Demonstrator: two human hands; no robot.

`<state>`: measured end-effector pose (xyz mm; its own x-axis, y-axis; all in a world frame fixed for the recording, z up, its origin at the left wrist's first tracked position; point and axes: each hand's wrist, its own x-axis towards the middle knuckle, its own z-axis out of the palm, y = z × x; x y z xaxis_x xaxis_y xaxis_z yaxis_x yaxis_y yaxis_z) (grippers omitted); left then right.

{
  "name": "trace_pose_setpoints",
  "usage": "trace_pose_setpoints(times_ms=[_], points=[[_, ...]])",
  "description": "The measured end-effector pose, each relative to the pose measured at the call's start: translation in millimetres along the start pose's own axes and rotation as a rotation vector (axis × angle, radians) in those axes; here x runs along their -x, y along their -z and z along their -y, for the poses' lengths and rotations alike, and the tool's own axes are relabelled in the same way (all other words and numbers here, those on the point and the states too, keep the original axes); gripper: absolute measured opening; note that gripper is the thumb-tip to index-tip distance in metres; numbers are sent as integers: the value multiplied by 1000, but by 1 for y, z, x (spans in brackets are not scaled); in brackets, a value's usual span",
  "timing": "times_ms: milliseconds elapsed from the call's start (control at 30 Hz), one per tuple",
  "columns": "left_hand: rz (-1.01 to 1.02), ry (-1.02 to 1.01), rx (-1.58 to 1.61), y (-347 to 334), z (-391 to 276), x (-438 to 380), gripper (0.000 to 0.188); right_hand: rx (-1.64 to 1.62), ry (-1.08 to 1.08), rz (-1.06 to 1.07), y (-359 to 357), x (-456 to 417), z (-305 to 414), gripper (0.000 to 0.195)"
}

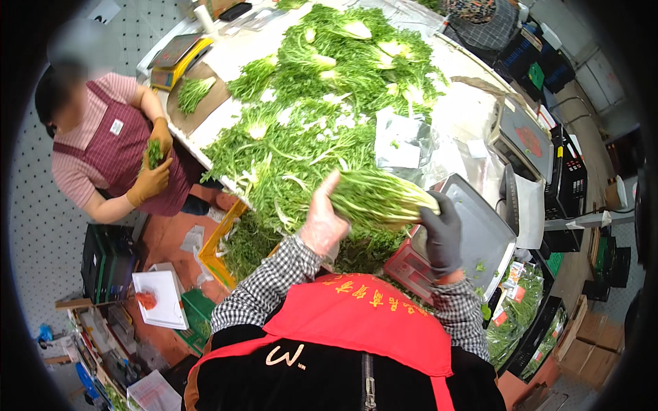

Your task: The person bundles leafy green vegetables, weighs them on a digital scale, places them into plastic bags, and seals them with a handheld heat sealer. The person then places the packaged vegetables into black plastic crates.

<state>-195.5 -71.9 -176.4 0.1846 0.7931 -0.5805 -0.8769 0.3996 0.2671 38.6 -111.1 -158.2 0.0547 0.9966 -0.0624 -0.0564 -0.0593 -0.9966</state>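
Observation:
A bunch of leafy greens [383, 199] with pale stems lies between my two hands, over the near edge of the work table. My left hand [327, 218], in a thin clear glove, holds its leafy end with the thumb raised. My right hand [443, 234], in a dark grey glove, grips the pale stem end. A large heap of the same greens [318, 92] covers the table beyond. Beside my right hand is a red scale [411, 267] with a grey metal tray [475, 226]. Clear plastic bags [403, 141] lie right of the heap.
At the left a co-worker [115, 149] in orange gloves holds a small bunch near a yellow scale [177, 59]. A yellow crate [218, 251] of greens stands below the table edge. Another scale [524, 136] stands at right; black crates [534, 329] with bagged greens are lower right.

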Motion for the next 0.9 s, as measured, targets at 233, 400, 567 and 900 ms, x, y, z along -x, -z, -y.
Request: trace_pose_setpoints(times_ms=[233, 400, 567, 900], points=[[172, 42, -340, 22, 16, -22, 23, -137, -81, -19, 160, -12, 3, 40], [109, -54, -517, 35, 5, -45, 18, 939, -3, -138, 205, -52, -13, 43], [-26, -16, -585, 52, -4, -60, 20, 801, 226, -17, 126, -175, 12, 32], [2, 89, -672, 72, -6, -75, 27, 1243, -158, -179, 20, -409, -78, 65]])
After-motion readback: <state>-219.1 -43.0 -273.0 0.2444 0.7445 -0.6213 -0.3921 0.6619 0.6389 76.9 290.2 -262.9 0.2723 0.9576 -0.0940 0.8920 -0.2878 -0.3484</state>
